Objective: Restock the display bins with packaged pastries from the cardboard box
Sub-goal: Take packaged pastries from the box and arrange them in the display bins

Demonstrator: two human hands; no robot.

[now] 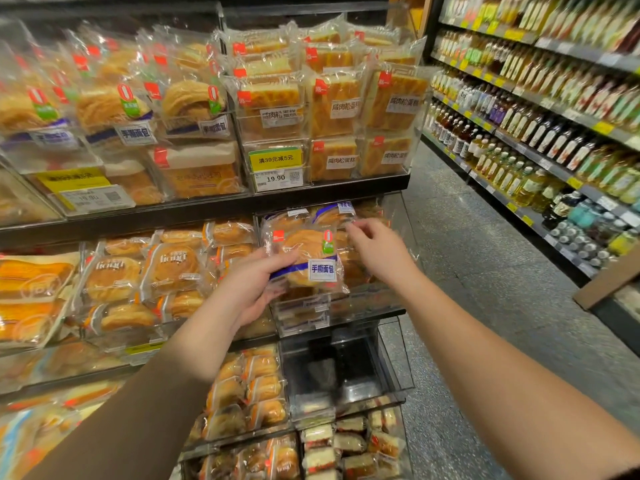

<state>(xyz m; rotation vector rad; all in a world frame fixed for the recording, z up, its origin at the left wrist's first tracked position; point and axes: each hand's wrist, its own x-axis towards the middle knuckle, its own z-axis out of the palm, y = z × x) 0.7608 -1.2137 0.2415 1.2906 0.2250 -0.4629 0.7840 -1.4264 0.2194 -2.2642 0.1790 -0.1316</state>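
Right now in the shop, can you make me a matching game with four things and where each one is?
Things:
1. bread packet
2. yellow sign
3. bottles
4. empty bin

Places:
A. on the shelves along the right side
B. in the left hand, in front of the middle bin
C. below the bin that the right hand reaches into
D. on the front of an upper bin, above the price tag

Pairs: 1-B, 2-D, 3-A, 4-C
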